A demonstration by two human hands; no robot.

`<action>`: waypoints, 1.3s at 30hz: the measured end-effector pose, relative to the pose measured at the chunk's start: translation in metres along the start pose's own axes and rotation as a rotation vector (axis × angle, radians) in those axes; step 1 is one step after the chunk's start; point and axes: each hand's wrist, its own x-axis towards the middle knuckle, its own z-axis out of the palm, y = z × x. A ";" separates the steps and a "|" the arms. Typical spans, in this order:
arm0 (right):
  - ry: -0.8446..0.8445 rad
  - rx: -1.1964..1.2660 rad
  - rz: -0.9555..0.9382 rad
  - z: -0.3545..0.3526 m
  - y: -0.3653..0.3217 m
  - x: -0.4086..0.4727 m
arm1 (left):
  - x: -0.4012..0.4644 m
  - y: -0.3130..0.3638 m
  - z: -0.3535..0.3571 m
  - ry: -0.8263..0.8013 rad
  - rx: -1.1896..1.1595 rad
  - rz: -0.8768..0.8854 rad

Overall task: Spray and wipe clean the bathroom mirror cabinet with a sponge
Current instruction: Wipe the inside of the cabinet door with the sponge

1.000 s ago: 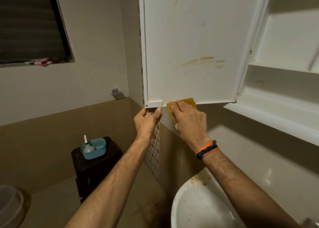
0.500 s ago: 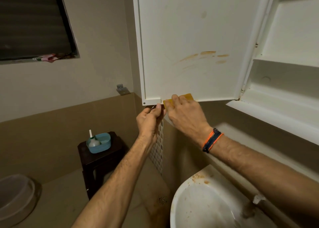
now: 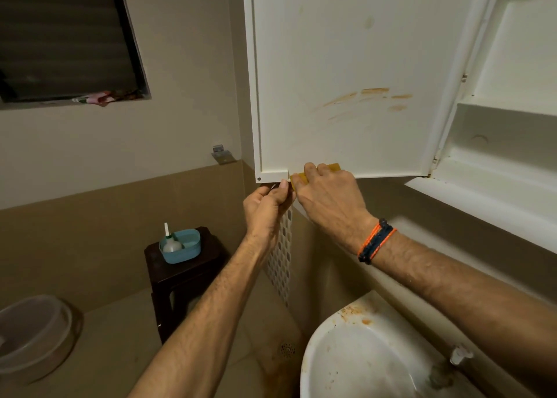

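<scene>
The yellow sponge (image 3: 319,171) is mostly hidden under the right hand (image 3: 328,199), whose fingers are curled over it at the orange-streaked cabinet door (image 3: 346,75)'s bottom edge, which is pinched by the left hand (image 3: 266,208).

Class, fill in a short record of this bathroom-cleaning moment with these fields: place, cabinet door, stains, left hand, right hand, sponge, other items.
place: bathroom, above a white sink
cabinet door: white, swung open, inner face showing
stains: orange-brown smears mid-door, not wiped off
left hand: grips the door's bottom corner from below
right hand: presses the sponge to the door's lower edge
sponge: yellow, mostly hidden under the fingers
other items: blue tub with a white bottle, on a dark stool
</scene>
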 end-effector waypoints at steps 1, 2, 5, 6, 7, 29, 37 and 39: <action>0.009 0.017 0.002 -0.001 -0.005 0.003 | 0.000 -0.001 0.000 0.005 0.012 0.008; 0.017 0.030 0.007 -0.001 -0.009 0.004 | 0.000 -0.002 0.001 0.010 0.018 0.011; 0.017 0.072 0.030 0.007 -0.009 -0.003 | 0.002 -0.005 0.001 0.004 0.001 0.005; 0.006 0.092 0.032 0.010 -0.004 -0.008 | 0.003 -0.006 0.001 0.007 -0.028 0.006; -0.012 0.103 0.041 0.013 0.003 -0.013 | 0.003 -0.007 0.002 0.015 -0.065 0.004; 0.064 0.361 0.304 0.056 0.066 -0.053 | 0.001 -0.029 0.033 0.012 -0.420 -0.064; 0.244 0.384 0.268 0.049 0.024 -0.033 | -0.004 -0.044 0.067 -0.085 -0.368 -0.099; 0.213 0.455 0.258 0.054 0.032 -0.037 | -0.001 -0.046 0.069 -0.056 -0.373 -0.082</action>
